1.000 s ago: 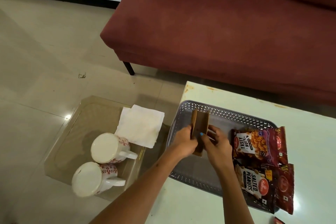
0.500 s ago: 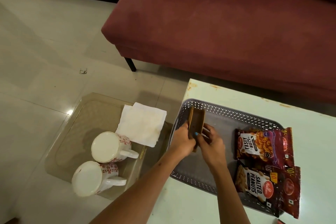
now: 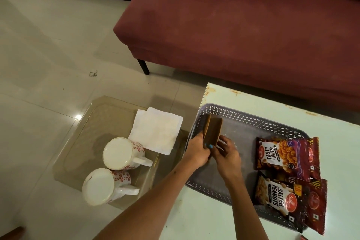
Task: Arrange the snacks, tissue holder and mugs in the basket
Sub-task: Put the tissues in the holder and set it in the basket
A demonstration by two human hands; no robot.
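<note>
A grey perforated basket point(image 3: 247, 117) lies on the pale table point(image 3: 204, 218). Both hands hold a brown wooden tissue holder point(image 3: 213, 129) upright at the basket's left end. My left hand point(image 3: 196, 152) grips its left side and my right hand point(image 3: 227, 151) grips its lower right side. Two snack packets lie at the basket's right end: Tasty Nuts point(image 3: 286, 155) and Salted Peanuts point(image 3: 288, 200). On the floor, a clear tray point(image 3: 87, 128) holds two white mugs with red flowers point(image 3: 122, 154) point(image 3: 104, 186), lying on their sides, and a stack of white tissues point(image 3: 156, 131).
A dark red sofa point(image 3: 243, 21) stands behind the table, one black leg point(image 3: 143, 66) on the tiled floor. The table's left edge runs just beside the basket. Another red packet's corner point(image 3: 303, 237) shows at the bottom right.
The tissue holder and both hands have shifted slightly left and back toward the basket's left wall. The mugs, tissues and packets stayed put.
</note>
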